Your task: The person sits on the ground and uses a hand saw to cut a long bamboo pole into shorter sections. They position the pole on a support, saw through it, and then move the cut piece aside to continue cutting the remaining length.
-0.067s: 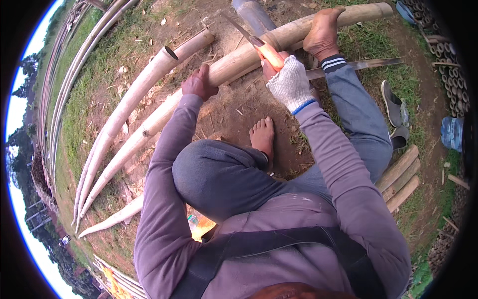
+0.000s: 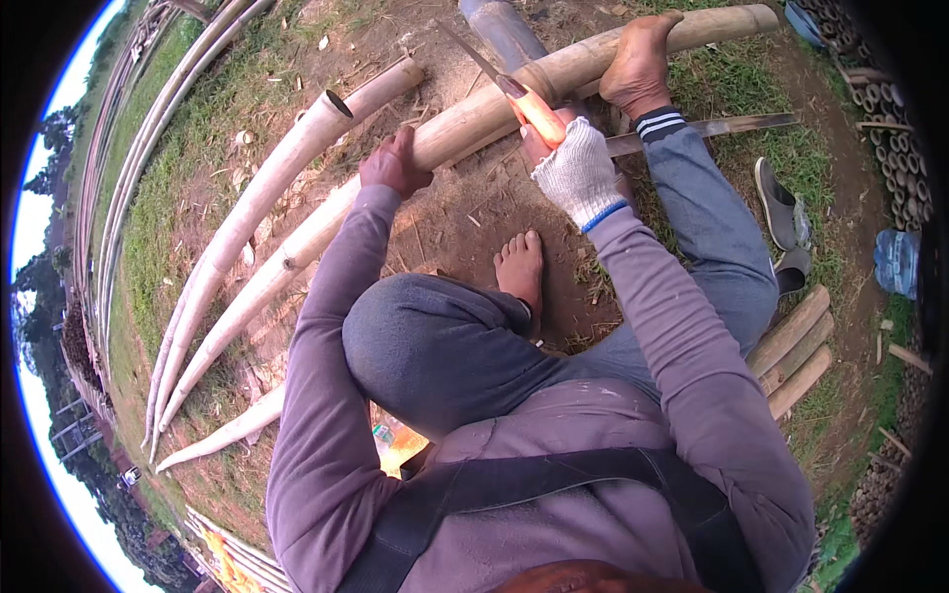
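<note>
A long pale bamboo pole (image 2: 470, 121) runs slantwise from the lower left to the upper right. My bare left hand (image 2: 397, 164) is wrapped over it, left of the middle. In a white knit glove, my right hand (image 2: 576, 166) grips the orange handle of a hand saw (image 2: 537, 111). The saw's narrow blade lies across the pole and points up and left, close to a node. Farther right, my bare foot (image 2: 641, 67) presses on top of the pole. Whether the teeth have entered the bamboo cannot be made out.
Under the pole lies a thick grey bamboo piece (image 2: 502, 32). Other long poles (image 2: 267, 203) stretch along the left. A flat long blade (image 2: 732, 127) rests beyond my right leg, with shoes (image 2: 779, 206), short bamboo pieces (image 2: 791, 356) and a blue water jug (image 2: 897, 263) farther right.
My right hand and the saw have shifted very slightly back toward me, down and right. My left hand and the pole hold their place.
</note>
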Demonstrator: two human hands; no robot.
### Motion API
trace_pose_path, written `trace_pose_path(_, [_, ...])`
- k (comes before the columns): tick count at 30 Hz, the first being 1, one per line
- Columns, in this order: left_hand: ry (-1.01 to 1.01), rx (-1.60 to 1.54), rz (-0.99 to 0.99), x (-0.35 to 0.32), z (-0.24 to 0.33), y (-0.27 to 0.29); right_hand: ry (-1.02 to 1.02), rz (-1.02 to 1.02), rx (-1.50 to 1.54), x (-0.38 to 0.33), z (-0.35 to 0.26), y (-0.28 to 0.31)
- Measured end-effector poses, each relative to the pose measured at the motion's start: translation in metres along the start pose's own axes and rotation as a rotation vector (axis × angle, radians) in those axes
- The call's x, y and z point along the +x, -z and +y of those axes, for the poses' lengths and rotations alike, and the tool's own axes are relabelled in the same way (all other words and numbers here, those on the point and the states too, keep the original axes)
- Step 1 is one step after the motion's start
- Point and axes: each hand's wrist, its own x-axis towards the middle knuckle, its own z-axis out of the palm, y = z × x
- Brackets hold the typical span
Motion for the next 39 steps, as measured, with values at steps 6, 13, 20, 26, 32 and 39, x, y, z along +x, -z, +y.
trace_pose_path(6, [-0.012, 0.001, 0.031, -0.009, -0.005, 0.000, -0.020, -0.216, 0.065, -0.171, -0.016, 0.153])
trace_pose_path(13, [-0.031, 0.000, 0.062, 0.008, 0.000, -0.004, -0.016, -0.007, 0.053, -0.020, 0.014, 0.004])
trace_pose_path(20, [0.006, 0.014, 0.075, 0.001, -0.018, 0.006, 0.011, -0.090, 0.201, -0.082, -0.014, 0.071])
trace_pose_path(26, [-0.029, 0.009, 0.072, -0.001, -0.015, -0.005, 0.044, -0.136, 0.086, -0.147, -0.011, 0.120])
trace_pose_path(32, [0.010, -0.023, 0.024, 0.004, -0.007, 0.003, -0.052, -0.069, 0.089, 0.027, -0.009, -0.005])
trace_pose_path(39, [-0.031, 0.015, 0.028, 0.006, -0.005, -0.001, -0.109, -0.194, 0.170, -0.154, -0.019, 0.140])
